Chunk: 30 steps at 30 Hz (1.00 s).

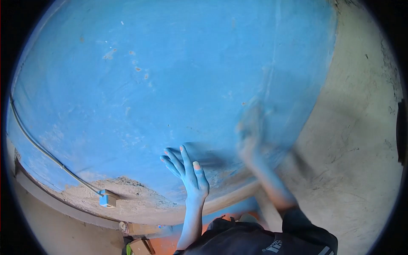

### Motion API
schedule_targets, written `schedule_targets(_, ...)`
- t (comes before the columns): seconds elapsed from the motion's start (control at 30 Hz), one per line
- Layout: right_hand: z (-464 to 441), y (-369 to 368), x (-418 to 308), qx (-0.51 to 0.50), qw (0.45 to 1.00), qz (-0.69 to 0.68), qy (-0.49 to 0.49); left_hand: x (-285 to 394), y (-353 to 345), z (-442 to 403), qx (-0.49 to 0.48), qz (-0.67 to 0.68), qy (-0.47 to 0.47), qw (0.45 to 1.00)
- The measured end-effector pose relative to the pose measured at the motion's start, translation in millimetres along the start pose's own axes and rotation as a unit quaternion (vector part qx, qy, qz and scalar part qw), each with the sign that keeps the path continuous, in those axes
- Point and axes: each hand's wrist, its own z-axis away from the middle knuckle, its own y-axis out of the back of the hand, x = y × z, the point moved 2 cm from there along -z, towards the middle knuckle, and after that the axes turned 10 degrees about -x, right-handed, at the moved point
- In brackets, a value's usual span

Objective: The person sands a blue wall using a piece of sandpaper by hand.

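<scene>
My left hand (187,175) is raised in front of the blue wall (178,85), its fingers stretched out and spread, with nothing in it. Bluish dust or paint coats its fingers and wrist. Whether its fingertips touch the wall I cannot tell. My right hand (250,134) is farther up and to the right, close to the wall's surface. Motion smears its fingers, so anything held in it or under it cannot be made out. Small chips and pale scuffs mark the wall.
A conduit (46,154) runs down the left side to a small electrical box (108,199). Plaster (136,195) is bare and crumbling along the wall's lower edge. Grey wall (352,140) lies at right. An opened cardboard box (141,246) sits at bottom left.
</scene>
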Motion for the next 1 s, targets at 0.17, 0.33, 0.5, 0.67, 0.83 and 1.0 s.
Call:
schedule_targets(0.17,-28.1,20.9,43.0,-0.118,0.919,0.24,0.291,8.1,-5.1,-3.5,-0.001,-0.01,-0.002,1.0)
schedule_targets(0.33,-34.4,36.1,79.8,-0.071,0.982,0.017,0.175,10.9,-14.3,-5.2,-0.008,-0.029,0.007,1.0)
schedule_targets(0.5,-30.7,44.1,47.2,-0.103,0.941,0.213,0.242,24.9,-33.6,-9.4,-0.002,-0.032,0.019,0.999)
schedule_targets(0.67,-48.6,72.1,108.0,-0.049,0.979,0.15,0.128,38.0,-56.9,-11.9,-0.01,-0.026,0.034,0.999)
schedule_targets(0.83,8.5,39.5,89.1,-0.225,0.915,0.151,0.298,59.1,-85.3,-13.7,-0.008,0.0,0.036,0.999)
schedule_targets(1.0,-40.3,46.8,126.9,-0.065,0.972,-0.222,-0.042,73.1,-98.1,-14.1,-0.024,-0.036,0.058,0.997)
